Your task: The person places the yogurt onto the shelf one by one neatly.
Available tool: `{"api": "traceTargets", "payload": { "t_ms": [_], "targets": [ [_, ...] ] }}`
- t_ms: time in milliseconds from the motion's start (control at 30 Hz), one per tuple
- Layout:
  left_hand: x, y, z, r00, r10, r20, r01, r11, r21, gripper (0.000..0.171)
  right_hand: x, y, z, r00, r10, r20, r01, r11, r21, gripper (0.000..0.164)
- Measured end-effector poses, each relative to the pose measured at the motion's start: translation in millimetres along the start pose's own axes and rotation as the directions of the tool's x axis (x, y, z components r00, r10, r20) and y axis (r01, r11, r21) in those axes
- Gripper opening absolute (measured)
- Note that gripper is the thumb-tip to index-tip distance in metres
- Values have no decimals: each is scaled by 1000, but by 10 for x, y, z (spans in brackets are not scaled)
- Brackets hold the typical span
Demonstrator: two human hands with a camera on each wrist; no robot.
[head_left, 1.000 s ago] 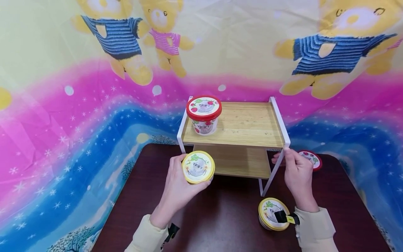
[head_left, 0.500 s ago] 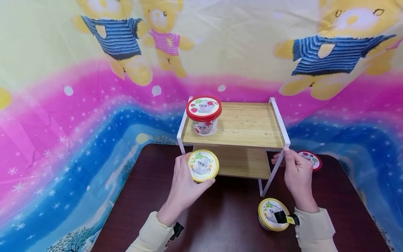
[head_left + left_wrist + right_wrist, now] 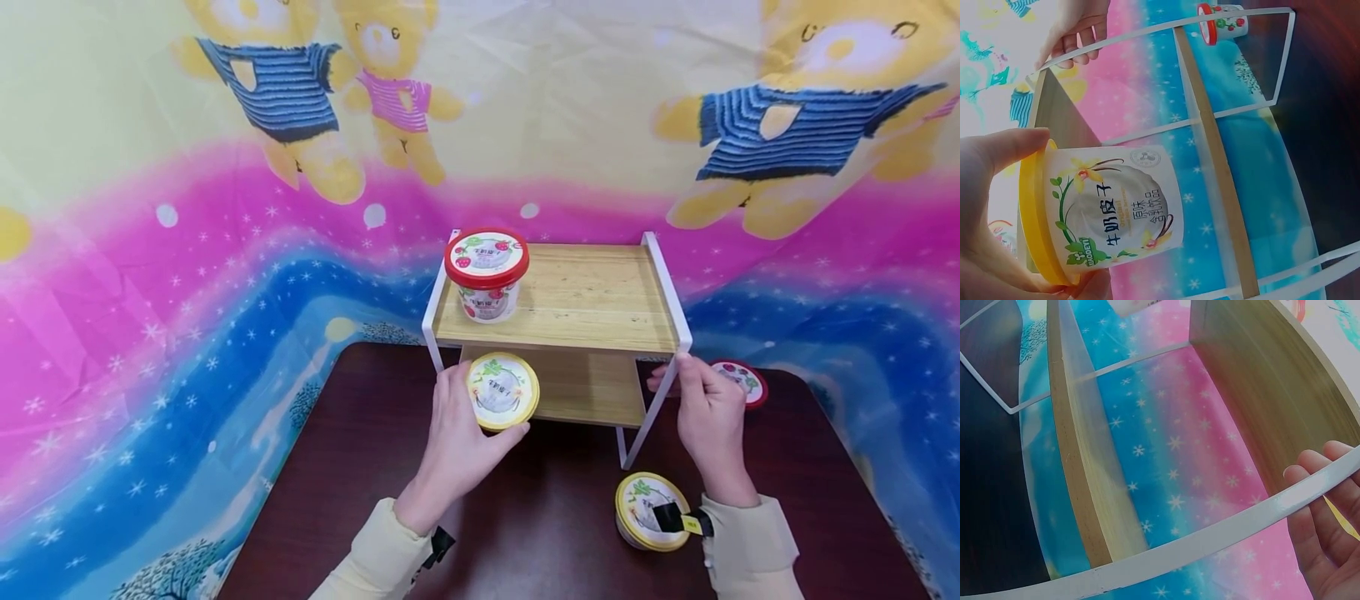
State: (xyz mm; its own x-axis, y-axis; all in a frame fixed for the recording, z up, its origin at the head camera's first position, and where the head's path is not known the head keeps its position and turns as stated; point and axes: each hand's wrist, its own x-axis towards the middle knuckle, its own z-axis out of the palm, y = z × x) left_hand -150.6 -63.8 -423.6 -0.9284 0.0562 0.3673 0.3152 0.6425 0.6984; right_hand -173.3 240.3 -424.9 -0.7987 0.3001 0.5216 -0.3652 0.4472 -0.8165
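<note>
My left hand grips a white paper tub with a yellow lid, thumb on one side and fingers on the other. It is held in front of the rack's lower shelf, just below the upper board's front edge. In the left wrist view the tub's printed side, with vanilla flowers, faces the camera. My right hand holds the white metal frame of the two-tier rack at its front right corner. The right wrist view has its fingertips behind the white bar.
A red-lidded tub stands on the left of the upper shelf. Another yellow-lidded tub is on the dark table, partly covered by the right wrist strap. Behind the right hand is a second red-lidded tub.
The left hand has moved rightward and slightly up with the yellow-lidded tub, closer to the lower shelf. The right hand stays on the rack's frame.
</note>
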Motion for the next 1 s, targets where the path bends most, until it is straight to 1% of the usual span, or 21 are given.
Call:
{"api": "traceTargets", "payload": {
  "t_ms": [167, 267, 333, 467, 800, 1000],
  "targets": [
    [58, -15, 75, 999, 25, -21, -25, 1000, 0, 106, -1, 8, 1, 1000, 0, 6, 0, 1000, 4, 35],
    [93, -28, 114, 999, 40, -28, -40, 999, -1, 102, -2, 11, 1, 1000, 0, 5, 0, 1000, 5, 35],
    [113, -35, 138, 999, 36, -22, -36, 999, 0, 101, -2, 10, -1, 1000, 1, 4, -1, 1000, 1, 35],
    [156, -58, 192, 998, 50, -40, -49, 999, 15, 99, 0, 4, -5, 1000, 2, 1, -2, 1000, 0, 35],
    [230, -40, 292, 995, 41, -92, -39, 999, 21, 100, 5, -3, 4, 1000, 2, 0, -2, 1000, 22, 36],
    [272, -17, 331, 995, 31, -96, -27, 999, 36, 100, 0, 2, -1, 1000, 8, -1, -8, 1000, -7, 35]
  ]
}}
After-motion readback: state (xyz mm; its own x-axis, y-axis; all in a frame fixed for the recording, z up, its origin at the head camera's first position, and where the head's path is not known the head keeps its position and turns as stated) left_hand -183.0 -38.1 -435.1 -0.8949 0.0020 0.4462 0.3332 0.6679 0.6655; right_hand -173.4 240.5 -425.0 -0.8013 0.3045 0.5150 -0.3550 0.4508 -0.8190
